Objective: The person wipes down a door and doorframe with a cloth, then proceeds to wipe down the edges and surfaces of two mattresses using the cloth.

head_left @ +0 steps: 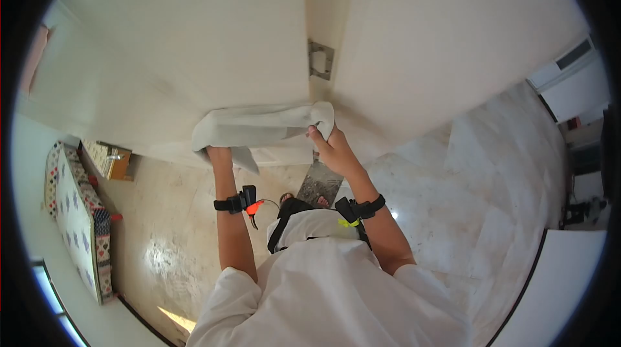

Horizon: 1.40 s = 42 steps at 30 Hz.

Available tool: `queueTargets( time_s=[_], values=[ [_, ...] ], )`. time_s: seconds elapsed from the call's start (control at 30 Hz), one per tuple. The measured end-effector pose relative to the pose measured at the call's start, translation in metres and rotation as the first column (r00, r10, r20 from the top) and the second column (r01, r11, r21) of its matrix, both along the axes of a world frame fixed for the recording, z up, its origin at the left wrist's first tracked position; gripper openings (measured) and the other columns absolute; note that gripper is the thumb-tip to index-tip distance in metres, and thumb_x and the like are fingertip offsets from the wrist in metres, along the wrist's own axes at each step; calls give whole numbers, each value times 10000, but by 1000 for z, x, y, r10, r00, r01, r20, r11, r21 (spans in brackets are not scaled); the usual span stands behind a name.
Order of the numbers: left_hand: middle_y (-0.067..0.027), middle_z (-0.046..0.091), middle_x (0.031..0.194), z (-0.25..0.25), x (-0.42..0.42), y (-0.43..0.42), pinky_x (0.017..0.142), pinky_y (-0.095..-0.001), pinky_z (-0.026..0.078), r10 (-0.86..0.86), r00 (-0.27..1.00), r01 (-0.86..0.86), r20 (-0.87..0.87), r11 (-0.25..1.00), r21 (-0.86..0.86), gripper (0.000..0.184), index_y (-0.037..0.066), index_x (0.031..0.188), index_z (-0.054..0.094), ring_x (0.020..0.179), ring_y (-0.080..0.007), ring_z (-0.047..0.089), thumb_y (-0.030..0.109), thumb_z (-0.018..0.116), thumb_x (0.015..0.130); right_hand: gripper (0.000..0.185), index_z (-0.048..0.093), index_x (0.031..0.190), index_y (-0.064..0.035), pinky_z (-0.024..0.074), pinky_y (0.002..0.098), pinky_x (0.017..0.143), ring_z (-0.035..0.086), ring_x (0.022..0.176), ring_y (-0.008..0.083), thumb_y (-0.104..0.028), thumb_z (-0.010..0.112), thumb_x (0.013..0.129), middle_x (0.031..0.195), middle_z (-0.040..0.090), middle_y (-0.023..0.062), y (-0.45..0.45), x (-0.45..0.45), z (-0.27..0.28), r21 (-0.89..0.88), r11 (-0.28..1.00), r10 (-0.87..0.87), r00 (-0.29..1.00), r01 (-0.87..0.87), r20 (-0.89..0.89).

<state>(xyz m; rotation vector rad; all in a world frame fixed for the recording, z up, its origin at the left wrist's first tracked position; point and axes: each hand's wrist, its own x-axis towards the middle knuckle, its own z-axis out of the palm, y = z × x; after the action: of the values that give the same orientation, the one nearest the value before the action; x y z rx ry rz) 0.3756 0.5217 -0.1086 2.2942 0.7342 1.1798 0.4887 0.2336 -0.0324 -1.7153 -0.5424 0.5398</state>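
A pale grey-white cloth [259, 124] stretches sideways between my two hands, in front of a cream wall or door face. My right hand [331, 150] is closed on its right end, which is bunched into a loop near the thumb. At the left end the cloth drapes over my left hand [219, 155], hiding the fingers, and a loose corner hangs down beside the wrist. Just above the cloth, a metal latch plate [321, 60] is set in the narrow edge between two cream faces. Whether the cloth touches the surface, I cannot tell.
A bed with a patterned cover [76, 217] stands at the left, near a small wooden cabinet [119, 164]. Shiny tiled floor [446, 198] spreads below, with a dark stone strip [321, 182] by my feet. White furniture [576, 85] shows at the far right.
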Motion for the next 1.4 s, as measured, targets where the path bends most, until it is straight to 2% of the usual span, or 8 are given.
queueTargets(
  time_s=[0.23,0.53,0.67,0.77,0.83,0.97,1.1,1.4],
  values=[
    [-167,563,1319,75,-40,52,1067,-438,360,112,992,-101,65,984,-148,474,60,1279,577,1251,-345,491,347,595,902,355,475,1271,13,460,270,776,586,858,121,-43,553,930,929,642,77,37,-8,57,645,756,-99,994,111,-56],
    [-161,541,1350,160,-24,-16,1079,-444,349,-189,975,196,120,979,-53,527,87,1316,556,1275,-342,468,378,625,881,244,599,1109,31,478,331,820,643,924,272,-20,590,870,983,666,146,67,-3,0,432,889,-312,894,155,321],
    [-158,531,1363,161,20,-64,1084,-447,344,-454,891,454,1,891,17,552,100,1332,547,1286,-340,458,391,639,872,321,608,1139,27,401,418,993,525,1172,397,-100,635,845,1213,592,230,57,-1,-38,267,962,-143,937,56,318],
    [-156,524,1373,135,49,-87,1087,-449,340,-558,806,575,-196,817,40,571,109,1344,541,1294,-339,450,401,649,865,418,571,1224,10,341,420,1060,451,1275,384,-139,658,844,1319,530,225,29,2,-38,127,990,83,990,-68,-112],
    [-126,490,1413,101,58,-90,1101,-458,334,-504,714,636,-486,758,148,692,150,1392,495,1314,-327,431,441,718,805,510,506,1306,-2,354,405,1064,460,1281,327,-139,666,841,1374,499,193,16,0,-79,-11,998,60,987,-59,147],
    [-113,524,1383,99,39,-98,1077,-432,368,-477,741,632,-473,733,251,640,140,1351,532,1282,-320,461,375,722,787,630,443,1373,-20,370,412,1070,461,1285,303,-176,708,823,1403,488,158,11,-24,-125,-37,999,-13,959,24,282],
    [-109,537,1367,123,18,-77,1068,-425,380,-411,825,531,-387,799,284,619,136,1334,545,1269,-318,472,354,722,782,618,400,1363,2,406,375,1021,529,1230,307,-97,664,813,1272,559,213,-2,-37,-42,187,976,-75,979,112,-191],
    [-108,551,1341,167,15,19,1057,-424,388,-138,974,157,-179,983,94,592,133,1314,558,1254,-316,484,340,720,783,467,544,1202,8,480,403,856,599,960,368,-134,675,777,1058,607,199,14,22,83,427,890,-358,825,160,437]
  ],
)
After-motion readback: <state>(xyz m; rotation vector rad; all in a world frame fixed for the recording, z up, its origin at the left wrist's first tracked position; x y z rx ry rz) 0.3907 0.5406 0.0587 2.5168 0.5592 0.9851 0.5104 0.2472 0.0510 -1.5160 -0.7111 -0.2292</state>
